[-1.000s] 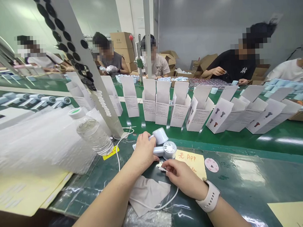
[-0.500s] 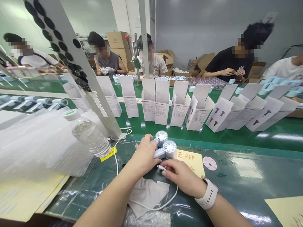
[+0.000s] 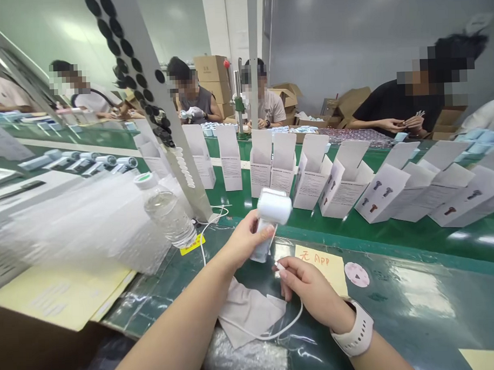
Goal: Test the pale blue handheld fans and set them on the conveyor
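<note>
My left hand (image 3: pixel 249 239) is closed around the handle of a pale handheld fan (image 3: pixel 274 206), lifted above the bench with its rounded head up. A second fan may be hidden behind it; I cannot tell. To the right and slightly lower, my right hand (image 3: pixel 305 283) pinches the plug end of a white charging cable (image 3: pixel 272 337). The plug is apart from the fan. The cable loops below my hands, across a crumpled grey cloth (image 3: pixel 251 309) on the green bench mat. A yellow paper (image 3: pixel 325 263) with red writing lies beyond my right hand.
Open white boxes (image 3: pixel 307 185) stand in a row on the green conveyor ahead. At left are a water bottle (image 3: pixel 167 215), white plastic bags (image 3: pixel 82 218), a slanted metal post (image 3: pixel 191 198) and several more fans (image 3: pixel 96 163). Co-workers sit across the line.
My left hand has raised the fan off the bench and turned it upright, where two fans lay side by side before. My right hand still pinches the cable. The view has shifted left.
</note>
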Tool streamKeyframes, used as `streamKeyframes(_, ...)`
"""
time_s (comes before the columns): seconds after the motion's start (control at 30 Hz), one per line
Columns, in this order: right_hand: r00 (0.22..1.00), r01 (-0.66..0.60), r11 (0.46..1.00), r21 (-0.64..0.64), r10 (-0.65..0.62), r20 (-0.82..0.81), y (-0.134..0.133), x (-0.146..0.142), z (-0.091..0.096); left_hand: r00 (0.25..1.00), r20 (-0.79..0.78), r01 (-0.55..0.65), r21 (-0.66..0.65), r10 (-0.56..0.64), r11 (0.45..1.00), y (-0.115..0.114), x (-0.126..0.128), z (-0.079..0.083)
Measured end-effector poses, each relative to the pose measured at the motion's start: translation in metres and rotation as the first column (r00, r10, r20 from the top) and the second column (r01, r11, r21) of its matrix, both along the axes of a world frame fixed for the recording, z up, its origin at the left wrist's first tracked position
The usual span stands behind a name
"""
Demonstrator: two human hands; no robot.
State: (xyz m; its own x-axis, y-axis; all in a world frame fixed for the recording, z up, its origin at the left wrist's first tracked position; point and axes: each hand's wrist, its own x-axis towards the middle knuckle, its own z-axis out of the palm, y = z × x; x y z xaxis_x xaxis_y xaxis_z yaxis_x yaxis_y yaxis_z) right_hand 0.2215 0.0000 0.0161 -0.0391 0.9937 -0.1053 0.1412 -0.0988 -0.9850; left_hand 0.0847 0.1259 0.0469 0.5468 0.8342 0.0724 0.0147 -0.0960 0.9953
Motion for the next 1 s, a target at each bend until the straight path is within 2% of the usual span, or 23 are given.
streamKeyframes(0.03, 1.000, 0.007, 1.000, 0.006, -0.007, -0.024, 0.000, 0.000, -0.001, 0.984, 0.177, 0.018, -0.142, 0.008, 0.990, -0.001, -0.001, 0.001)
streamKeyframes(0.1, 0.997, 0.012, 1.000, -0.003, -0.012, -0.081, 0.000, -0.003, -0.001, 0.902, 0.428, 0.106, -0.354, 0.060, 0.929, -0.005, -0.001, 0.004)
streamKeyframes(0.17, 0.989, 0.015, 1.000, -0.022, -0.018, -0.148, 0.001, -0.009, 0.000, 0.822, 0.559, 0.185, -0.445, 0.110, 0.876, -0.009, 0.002, 0.008)
streamKeyframes(0.23, 0.975, 0.035, 0.999, -0.018, -0.038, -0.221, 0.001, -0.018, 0.001, 0.769, 0.623, 0.222, -0.474, 0.146, 0.852, -0.013, 0.006, 0.010)
streamKeyframes(0.33, 0.944, 0.111, 0.994, 0.024, -0.098, -0.314, 0.000, -0.032, 0.001, 0.722, 0.673, 0.240, -0.460, 0.160, 0.855, -0.017, 0.012, 0.010)
streamKeyframes(0.43, 0.928, 0.158, 0.987, 0.039, -0.134, -0.347, -0.002, -0.040, 0.001, 0.710, 0.688, 0.213, -0.416, 0.153, 0.884, -0.020, 0.015, 0.011)
streamKeyframes(0.53, 0.930, 0.148, 0.987, 0.061, -0.118, -0.348, -0.005, -0.042, 0.002, 0.706, 0.693, 0.182, -0.376, 0.145, 0.909, -0.023, 0.015, 0.013)
streamKeyframes(0.63, 0.939, 0.129, 0.988, 0.078, -0.097, -0.329, -0.008, -0.040, 0.005, 0.694, 0.702, 0.191, -0.390, 0.157, 0.901, -0.026, 0.015, 0.016)
streamKeyframes(0.83, 0.941, 0.177, 0.981, 0.086, -0.142, -0.309, -0.010, -0.037, 0.008, 0.704, 0.686, 0.140, -0.392, 0.187, 0.909, -0.026, 0.016, 0.011)
streamKeyframes(1.0, 0.907, 0.238, 0.970, 0.047, -0.205, -0.368, -0.007, -0.046, 0.002, 0.726, 0.660, 0.113, -0.391, 0.193, 0.913, -0.028, 0.015, 0.006)
